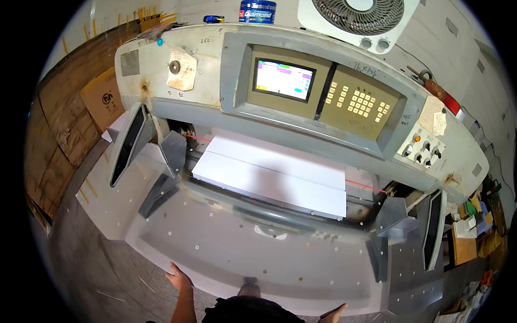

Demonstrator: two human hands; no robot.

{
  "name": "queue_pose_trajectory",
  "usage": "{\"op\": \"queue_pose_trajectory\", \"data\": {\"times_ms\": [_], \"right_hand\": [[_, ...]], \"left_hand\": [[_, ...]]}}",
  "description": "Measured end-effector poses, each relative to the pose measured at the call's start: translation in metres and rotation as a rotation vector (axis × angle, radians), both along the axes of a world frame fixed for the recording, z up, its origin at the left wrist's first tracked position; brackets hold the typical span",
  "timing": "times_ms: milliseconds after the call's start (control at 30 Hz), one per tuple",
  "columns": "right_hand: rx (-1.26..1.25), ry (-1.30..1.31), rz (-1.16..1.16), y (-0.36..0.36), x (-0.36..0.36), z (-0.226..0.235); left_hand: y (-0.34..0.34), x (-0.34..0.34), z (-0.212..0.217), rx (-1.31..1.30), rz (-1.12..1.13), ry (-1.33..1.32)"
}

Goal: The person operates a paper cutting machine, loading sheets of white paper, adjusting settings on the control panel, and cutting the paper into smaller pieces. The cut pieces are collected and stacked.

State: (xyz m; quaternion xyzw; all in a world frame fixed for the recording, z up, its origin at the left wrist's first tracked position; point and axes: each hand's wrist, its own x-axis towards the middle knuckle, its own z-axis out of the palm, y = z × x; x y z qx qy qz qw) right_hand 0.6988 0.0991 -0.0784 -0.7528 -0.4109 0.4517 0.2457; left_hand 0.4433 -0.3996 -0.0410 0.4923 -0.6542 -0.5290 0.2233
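Note:
A stack of white paper (272, 172) lies under the crossbeam of a large grey paper cutter, with a straight line running across its length. A red light line shows on both sides of it. My left hand (180, 278) is at the front edge of the cutter's metal table (231, 261), left of my body, thumb side outward. Its fingers are mostly hidden at the edge. At the same edge, to the right, my right hand (334, 313) shows only in part, its other fingers out of sight. Neither hand touches the paper.
The cutter's front panel holds a lit screen (284, 79), a keypad (358, 102) and several knobs (423, 149). A white fan (360, 16) and a blue tin (258, 12) stand on top. Upright black-faced guards (129, 145) flank the table. Cardboard (102, 99) leans at left.

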Motion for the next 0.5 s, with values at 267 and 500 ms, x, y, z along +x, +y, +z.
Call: {"op": "queue_pose_trajectory", "data": {"times_ms": [267,500], "right_hand": [[0.047,0.504,-0.202,-0.012,-0.021,0.028],[0.079,0.436,-0.185,-0.014,-0.027,0.036]], "left_hand": [[0.007,0.000,0.013,0.034,-0.020,0.003],[0.001,0.000,-0.002,0.028,0.002,0.029]]}}
